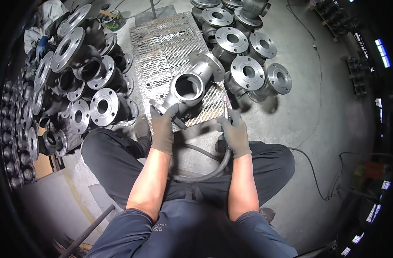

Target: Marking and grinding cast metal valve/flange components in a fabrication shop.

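A grey cast valve body [202, 72] lies on a textured metal plate, its round opening facing up and one flange at the far right end. My gloved left hand [163, 128] is closed around the edge of its near flange [179, 121]. In my gloved right hand [235, 136] is a slim air die grinder [225, 112], held upright with its pinkish tip pointing away from me, just right of the casting and apart from it. A ribbed hose [220, 170] curves below that hand toward my lap.
The raised-pattern plate [162, 47] stretches away in front of me. Flanged valve bodies are stacked on the left [104, 106] and stand grouped at the far right [247, 72]. A tin can [113, 21] stands at the back left. A dark cable [310, 165] crosses the right floor.
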### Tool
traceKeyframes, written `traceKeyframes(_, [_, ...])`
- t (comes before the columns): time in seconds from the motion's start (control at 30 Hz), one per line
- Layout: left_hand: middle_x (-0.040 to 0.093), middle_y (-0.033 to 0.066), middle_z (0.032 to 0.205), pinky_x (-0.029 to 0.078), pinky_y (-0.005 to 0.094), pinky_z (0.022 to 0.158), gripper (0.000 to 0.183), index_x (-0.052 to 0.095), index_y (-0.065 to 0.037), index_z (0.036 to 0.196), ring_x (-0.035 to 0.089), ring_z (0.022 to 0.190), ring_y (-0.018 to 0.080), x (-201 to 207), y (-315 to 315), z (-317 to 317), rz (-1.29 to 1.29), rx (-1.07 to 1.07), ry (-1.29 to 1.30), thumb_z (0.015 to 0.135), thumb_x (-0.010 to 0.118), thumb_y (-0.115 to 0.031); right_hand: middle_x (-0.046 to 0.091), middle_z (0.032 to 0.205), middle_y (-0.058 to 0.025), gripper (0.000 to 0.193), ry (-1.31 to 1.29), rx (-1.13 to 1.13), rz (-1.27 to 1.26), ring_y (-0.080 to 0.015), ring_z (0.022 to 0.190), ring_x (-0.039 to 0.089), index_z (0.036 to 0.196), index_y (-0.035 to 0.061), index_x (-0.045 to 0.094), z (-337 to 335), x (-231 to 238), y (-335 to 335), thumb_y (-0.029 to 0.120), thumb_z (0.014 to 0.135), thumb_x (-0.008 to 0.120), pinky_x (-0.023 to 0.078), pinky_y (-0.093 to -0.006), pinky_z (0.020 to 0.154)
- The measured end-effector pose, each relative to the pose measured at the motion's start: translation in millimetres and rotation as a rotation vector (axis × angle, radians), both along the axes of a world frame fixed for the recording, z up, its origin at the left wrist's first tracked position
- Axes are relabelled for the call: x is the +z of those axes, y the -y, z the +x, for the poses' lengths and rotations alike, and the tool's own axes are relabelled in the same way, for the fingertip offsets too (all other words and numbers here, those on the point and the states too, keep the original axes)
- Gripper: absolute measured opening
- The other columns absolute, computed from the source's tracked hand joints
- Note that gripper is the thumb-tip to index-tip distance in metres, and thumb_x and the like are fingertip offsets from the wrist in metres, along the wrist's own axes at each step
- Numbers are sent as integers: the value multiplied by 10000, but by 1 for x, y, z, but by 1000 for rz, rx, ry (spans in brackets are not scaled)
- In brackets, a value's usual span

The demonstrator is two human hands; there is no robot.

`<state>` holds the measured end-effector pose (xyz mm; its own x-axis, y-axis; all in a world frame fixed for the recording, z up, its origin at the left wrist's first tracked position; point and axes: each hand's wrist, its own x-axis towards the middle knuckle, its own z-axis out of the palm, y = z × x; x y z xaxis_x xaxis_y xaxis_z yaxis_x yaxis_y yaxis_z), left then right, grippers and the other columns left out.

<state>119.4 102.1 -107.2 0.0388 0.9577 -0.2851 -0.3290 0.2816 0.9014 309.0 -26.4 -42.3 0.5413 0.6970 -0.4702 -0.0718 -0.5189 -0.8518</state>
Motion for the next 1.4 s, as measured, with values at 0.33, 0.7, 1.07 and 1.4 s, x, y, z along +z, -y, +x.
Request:
traceKeyframes(0.33, [734,144,1110,641,369,792,587,587,85,1420,763,904,252,87,-29,-60,-197,-143,-48,941,852,-129,766,995,-127,466,-109,-38,120,-152,789,749,1455,-44,656,-17,6,-13,109,1015,684,629,-306,575])
traceKeyframes(0.7, [610,280,1556,454,368,1200,1011,410,156,1642,603,1407,262,152,-9,-99,331,-172,-702,859,906,-248,776,942,-130,618,-97,75,81,-145,703,720,1635,-52,502,-27,-7,-12,122,1050,602,590,-305,540])
traceKeyframes(1.07, [606,206,1583,567,352,1047,1115,324,50,1732,716,1223,218,157,-7,-87,268,-365,-665,850,934,-254,796,941,-189,594,86,109,116,-217,735,776,1585,-67,543,-22,-31,-11,60,1005,556,620,-363,697])
traceKeyframes(1.4, [587,271,1571,595,404,1031,1474,40,-25,1802,691,1277,295,128,-2,-116,603,-697,-1041,673,983,-125,790,1109,-194,603,254,220,105,-186,759,747,1646,33,523,-22,-53,-12,70,1045,555,584,-326,675])
